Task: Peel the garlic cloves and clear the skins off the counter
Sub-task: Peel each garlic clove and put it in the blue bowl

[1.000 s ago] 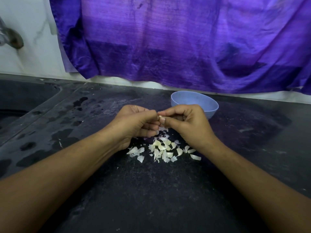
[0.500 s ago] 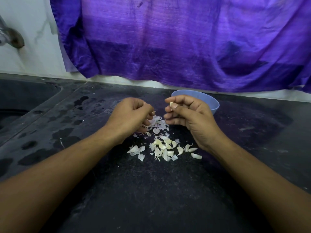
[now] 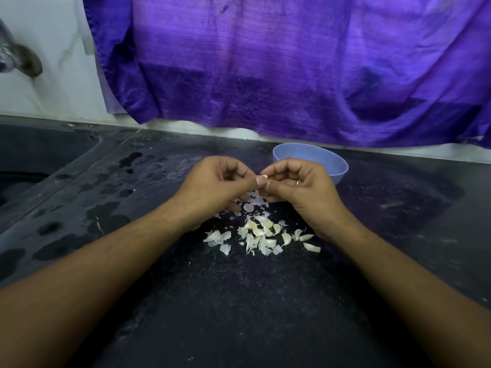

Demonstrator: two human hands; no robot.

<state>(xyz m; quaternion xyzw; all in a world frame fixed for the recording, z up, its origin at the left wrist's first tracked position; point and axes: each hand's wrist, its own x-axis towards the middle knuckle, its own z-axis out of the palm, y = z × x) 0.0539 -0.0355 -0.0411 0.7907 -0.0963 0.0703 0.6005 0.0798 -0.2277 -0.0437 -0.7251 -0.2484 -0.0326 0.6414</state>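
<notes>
Garlic clove (image 3: 264,176) is held in the air above the pile (image 3: 261,235), between both hands. The right hand (image 3: 305,189) pinches it with thumb and forefinger. The left hand (image 3: 215,187) is curled, with its thumb tip and forefinger closing on the clove's left end, apparently on the skin.

The clove is small and only its tip shows, so a hard tug on the skin could pop it out of the pinch. It would then probably drop among the mixed cloves and skins on the counter (image 3: 239,301) and be hard to find. Loose skins are light and could drift left onto the wet patches (image 3: 106,216) and stick, making them harder to clear. The bowl (image 3: 328,166) sits just beyond the right hand, and a jerk away could knock it.
</notes>
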